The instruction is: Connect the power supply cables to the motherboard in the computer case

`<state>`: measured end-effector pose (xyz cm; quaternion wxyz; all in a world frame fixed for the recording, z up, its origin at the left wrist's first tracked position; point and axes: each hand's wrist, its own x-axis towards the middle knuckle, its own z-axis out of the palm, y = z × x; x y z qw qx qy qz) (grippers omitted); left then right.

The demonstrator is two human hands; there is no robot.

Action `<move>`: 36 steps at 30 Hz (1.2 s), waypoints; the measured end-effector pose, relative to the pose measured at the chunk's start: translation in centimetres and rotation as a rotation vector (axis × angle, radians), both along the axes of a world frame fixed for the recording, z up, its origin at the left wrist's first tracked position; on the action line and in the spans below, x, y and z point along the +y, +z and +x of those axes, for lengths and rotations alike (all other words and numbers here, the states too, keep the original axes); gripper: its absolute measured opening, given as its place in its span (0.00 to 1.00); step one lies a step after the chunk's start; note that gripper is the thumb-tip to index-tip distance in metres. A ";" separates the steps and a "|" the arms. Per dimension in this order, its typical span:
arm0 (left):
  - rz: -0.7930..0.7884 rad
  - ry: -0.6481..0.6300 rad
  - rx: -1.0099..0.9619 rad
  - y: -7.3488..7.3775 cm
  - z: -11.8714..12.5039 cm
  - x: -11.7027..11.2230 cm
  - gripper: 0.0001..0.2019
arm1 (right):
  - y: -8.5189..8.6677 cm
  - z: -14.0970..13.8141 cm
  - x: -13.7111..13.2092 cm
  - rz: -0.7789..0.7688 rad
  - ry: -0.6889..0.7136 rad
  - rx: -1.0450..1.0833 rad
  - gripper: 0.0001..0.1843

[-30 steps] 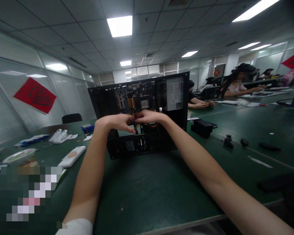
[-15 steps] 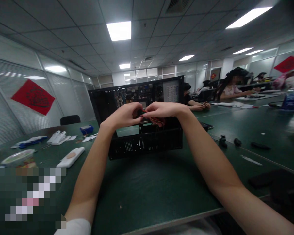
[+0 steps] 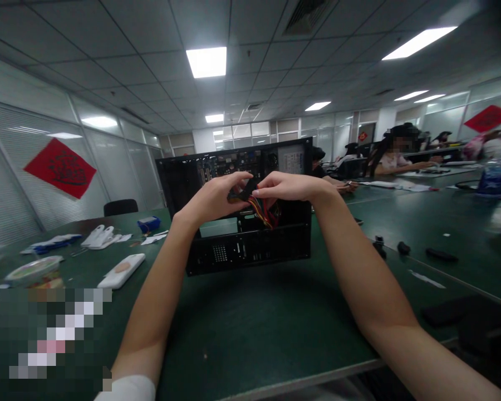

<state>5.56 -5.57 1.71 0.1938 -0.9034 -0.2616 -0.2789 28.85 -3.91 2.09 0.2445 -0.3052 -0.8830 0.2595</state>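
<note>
An open black computer case (image 3: 250, 250) stands on the green table (image 3: 250, 323), its motherboard (image 3: 229, 164) and power supply (image 3: 291, 159) facing me. Both hands are raised in front of it. My left hand (image 3: 215, 197) pinches a black connector (image 3: 241, 195) at the end of a bundle of red, yellow and black wires (image 3: 264, 213). My right hand (image 3: 290, 186) grips the same connector from the other side. The wires trail down into the case.
A white oblong device (image 3: 122, 270), white parts (image 3: 101, 235) and a small blue box (image 3: 148, 224) lie at left. Small black parts (image 3: 403, 248) lie at right. Other people sit at tables at the far right. A black chair (image 3: 121, 207) stands behind.
Both hands rose from low inside the case to in front of the motherboard, drawing the wired connector up and out into view.
</note>
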 end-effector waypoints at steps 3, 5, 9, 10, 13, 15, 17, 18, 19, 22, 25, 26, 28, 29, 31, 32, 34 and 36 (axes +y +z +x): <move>0.009 0.038 0.034 -0.1 0.0 0.0 0.28 | -0.2 -0.4 0.2 -0.011 0.000 -0.011 0.21; 0.019 0.054 0.054 0.0 0.0 -0.1 0.26 | -0.3 -0.6 0.4 0.009 0.002 -0.014 0.22; 0.072 0.093 0.091 -0.1 0.1 0.0 0.25 | -0.7 -0.9 1.0 0.084 -0.028 -0.014 0.24; 0.095 0.107 0.097 -0.1 0.1 0.2 0.25 | -0.9 -1.0 1.3 0.080 -0.041 0.007 0.25; 0.145 0.145 0.102 -0.3 0.0 0.8 0.23 | -1.3 -1.4 2.5 0.072 -0.092 0.108 0.26; 0.144 0.158 0.099 -0.4 -0.3 1.3 0.23 | -1.7 -1.8 3.4 0.260 -0.163 0.179 0.19; 0.122 0.161 0.089 -0.3 -0.8 1.8 0.23 | -2.1 -2.4 4.2 0.601 -0.222 0.224 0.10; 0.108 0.159 0.076 -0.2 -1.2 1.9 0.22 | -2.5 -2.7 4.5 0.776 -0.235 0.235 0.13; 0.091 0.151 0.058 -0.2 -1.5 2.1 0.22 | -2.9 -3.1 4.8 0.927 -0.239 0.236 0.16; 0.024 0.071 0.003 0.1 -2.6 2.6 0.23 | -4.5 -4.4 5.6 1.223 -0.212 0.158 0.17; -0.024 0.013 0.014 0.0 -3.3 3.4 0.21 | -6.1 -5.5 6.7 1.342 -0.169 0.038 0.16; -0.032 0.019 0.028 -0.1 -3.4 3.7 0.20 | -6.5 -5.7 7.1 1.348 -0.168 0.008 0.15; -0.028 0.051 0.025 -0.6 -3.3 4.6 0.20 | -7.2 -5.8 7.9 1.329 -0.204 -0.040 0.15; -0.018 0.068 0.007 -0.9 -3.1 5.2 0.20 | -7.4 -5.7 8.1 1.312 -0.231 -0.062 0.14; 0.013 0.095 -0.045 -1.7 -2.6 6.6 0.19 | -7.7 -5.4 8.4 1.263 -0.283 -0.106 0.14; 0.024 0.103 -0.059 -2.2 -2.3 7.3 0.17 | -7.8 -5.1 8.5 1.230 -0.301 -0.129 0.13; 0.019 0.110 -0.064 -3.1 -1.7 8.6 0.11 | -8.0 -4.6 8.5 1.141 -0.321 -0.164 0.12; -0.006 0.108 -0.074 -4.1 -1.1 9.6 0.07 | -8.2 -4.2 8.7 1.039 -0.341 -0.188 0.12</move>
